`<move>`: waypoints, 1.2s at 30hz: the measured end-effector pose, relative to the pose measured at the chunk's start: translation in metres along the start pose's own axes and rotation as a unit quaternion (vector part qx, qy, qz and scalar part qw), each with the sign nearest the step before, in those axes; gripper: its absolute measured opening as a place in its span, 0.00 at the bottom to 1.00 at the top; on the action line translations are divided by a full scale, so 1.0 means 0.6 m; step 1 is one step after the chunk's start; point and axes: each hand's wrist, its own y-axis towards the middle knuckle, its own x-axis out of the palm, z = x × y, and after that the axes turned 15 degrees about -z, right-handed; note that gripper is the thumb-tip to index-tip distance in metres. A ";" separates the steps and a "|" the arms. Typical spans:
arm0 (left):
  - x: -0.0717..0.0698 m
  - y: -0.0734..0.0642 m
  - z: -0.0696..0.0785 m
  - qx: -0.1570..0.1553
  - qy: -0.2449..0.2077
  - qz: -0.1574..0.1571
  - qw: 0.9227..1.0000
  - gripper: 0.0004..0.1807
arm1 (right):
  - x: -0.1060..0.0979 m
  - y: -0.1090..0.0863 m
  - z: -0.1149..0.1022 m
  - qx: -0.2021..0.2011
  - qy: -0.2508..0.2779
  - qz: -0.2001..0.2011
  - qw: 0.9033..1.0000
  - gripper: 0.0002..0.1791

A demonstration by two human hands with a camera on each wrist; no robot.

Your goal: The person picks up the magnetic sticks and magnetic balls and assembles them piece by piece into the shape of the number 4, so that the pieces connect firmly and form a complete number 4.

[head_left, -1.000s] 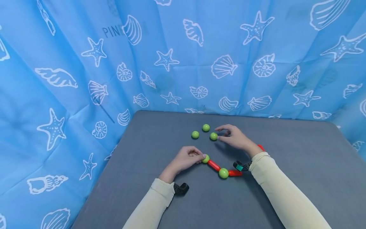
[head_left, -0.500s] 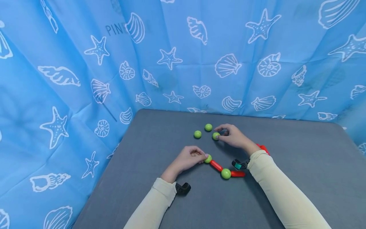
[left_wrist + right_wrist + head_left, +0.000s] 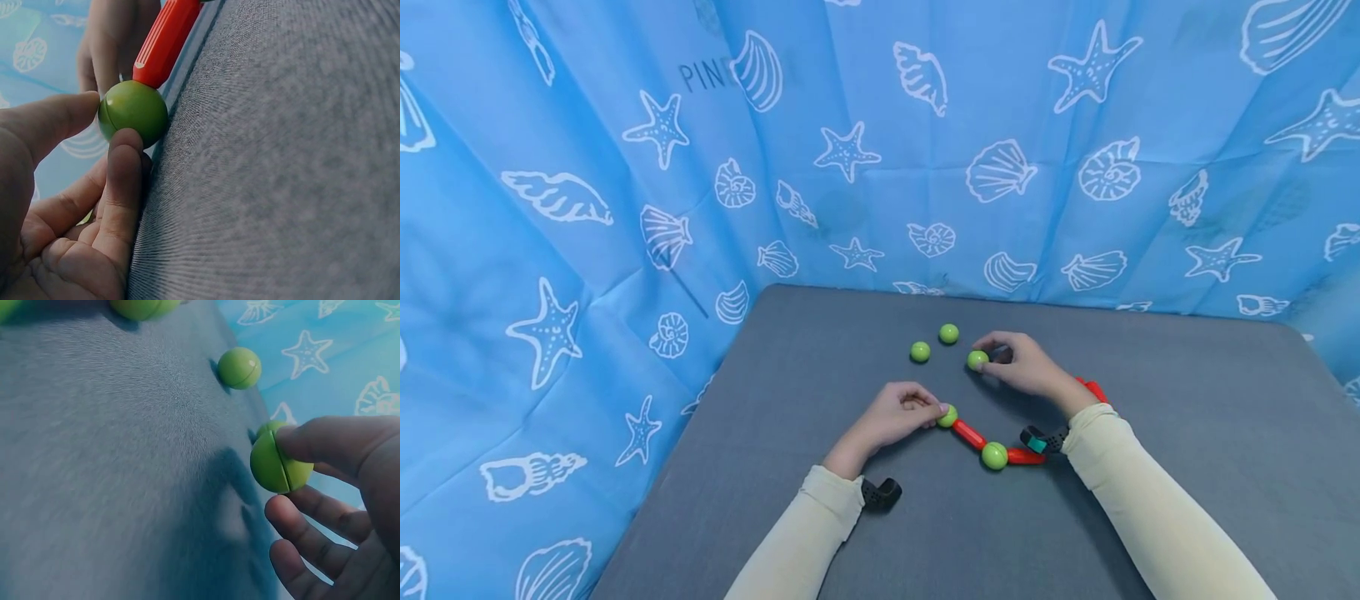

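Observation:
My left hand pinches a green ball between thumb and fingertips, low over the grey table. From that ball a red rod runs to a second green ball, and another red rod sticks out to the right of it, partly behind the right wrist's strap. My right hand pinches a separate green ball with a seam round it; in the right wrist view the thumb covers part of it and the lower fingers spread loosely below.
Two loose green balls, one nearer and one farther back, lie left of the right hand. More red pieces show behind the right forearm. A blue curtain with shell prints hangs along the far edge of the grey table.
My right hand has closed its fingers on the nearest loose ball and shifted it slightly right. My left hand keeps its pinch, and the view has turned a little.

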 end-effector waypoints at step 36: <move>0.002 0.001 0.002 -0.011 -0.006 -0.003 1.000 0.14 | 0.056 -0.267 0.020 -0.013 0.034 0.044 0.998 0.12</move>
